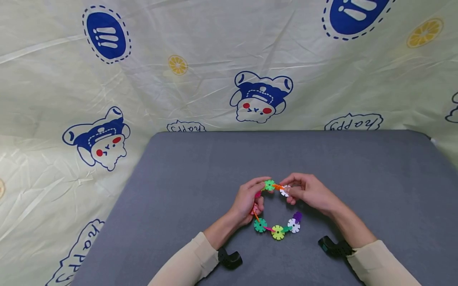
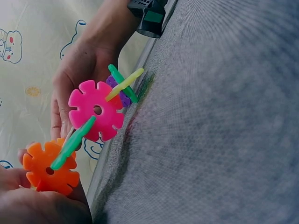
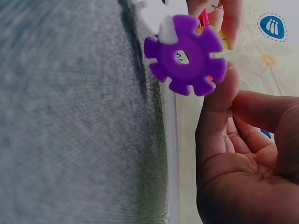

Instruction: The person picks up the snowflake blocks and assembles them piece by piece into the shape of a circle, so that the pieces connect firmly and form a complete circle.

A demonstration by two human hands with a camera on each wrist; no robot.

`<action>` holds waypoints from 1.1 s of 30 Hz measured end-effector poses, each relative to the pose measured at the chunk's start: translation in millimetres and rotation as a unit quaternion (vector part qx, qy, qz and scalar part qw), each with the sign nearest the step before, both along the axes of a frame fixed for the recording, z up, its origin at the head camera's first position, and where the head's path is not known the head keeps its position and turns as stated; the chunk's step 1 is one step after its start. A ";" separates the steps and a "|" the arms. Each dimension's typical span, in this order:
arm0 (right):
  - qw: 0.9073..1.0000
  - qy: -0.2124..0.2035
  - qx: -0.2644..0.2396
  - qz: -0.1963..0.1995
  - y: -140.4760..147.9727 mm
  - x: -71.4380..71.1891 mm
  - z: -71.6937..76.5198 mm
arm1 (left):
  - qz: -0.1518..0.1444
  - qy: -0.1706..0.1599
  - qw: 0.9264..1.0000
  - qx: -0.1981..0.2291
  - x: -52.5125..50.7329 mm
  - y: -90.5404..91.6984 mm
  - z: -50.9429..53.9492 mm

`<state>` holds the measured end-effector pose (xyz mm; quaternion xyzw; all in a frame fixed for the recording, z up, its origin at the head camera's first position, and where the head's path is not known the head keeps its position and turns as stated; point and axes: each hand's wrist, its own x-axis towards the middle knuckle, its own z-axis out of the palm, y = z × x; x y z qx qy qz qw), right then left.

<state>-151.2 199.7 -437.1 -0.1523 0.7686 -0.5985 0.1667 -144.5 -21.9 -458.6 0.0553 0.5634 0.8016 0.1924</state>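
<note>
A chain of colourful notched plastic discs curves between the two hands in the head view. My left hand [image 1: 248, 198] grips its left side, fingers covering some discs. Near those fingertips sits a green disc [image 1: 270, 185], joined to an orange disc [image 1: 277, 186] seen edge-on. My right hand [image 1: 307, 190] pinches a white disc [image 1: 284, 192] beside the orange one. Below hang a dark green disc [image 1: 260, 225], a yellow-green disc [image 1: 278, 232] and another white disc [image 1: 294, 225], with a purple disc [image 3: 201, 60] at the loose end. The left wrist view shows a pink disc [image 2: 86, 112] close up.
The chain is over a grey cloth-covered table [image 1: 200, 171]. Behind and to the left hangs a pale printed sheet [image 1: 200, 95]. Black wrist cameras are strapped at the left cuff [image 1: 230, 259] and the right cuff [image 1: 334, 247].
</note>
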 end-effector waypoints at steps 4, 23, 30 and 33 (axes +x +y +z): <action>1.000 -0.004 0.010 -0.012 -2.4 0.2 0.9 | 0.019 -0.015 1.000 0.009 -0.9 1.0 -1.1; 0.982 -0.006 0.124 0.144 23.3 1.5 6.4 | 0.067 -0.015 0.996 0.054 -1.2 -1.7 1.6; 0.988 -0.041 0.093 0.117 21.5 0.7 5.9 | 0.086 -0.012 0.995 0.055 -1.6 -3.0 0.8; 0.992 -0.053 0.076 0.091 19.5 0.6 7.2 | 0.084 -0.012 0.995 0.057 -1.9 -2.8 -0.1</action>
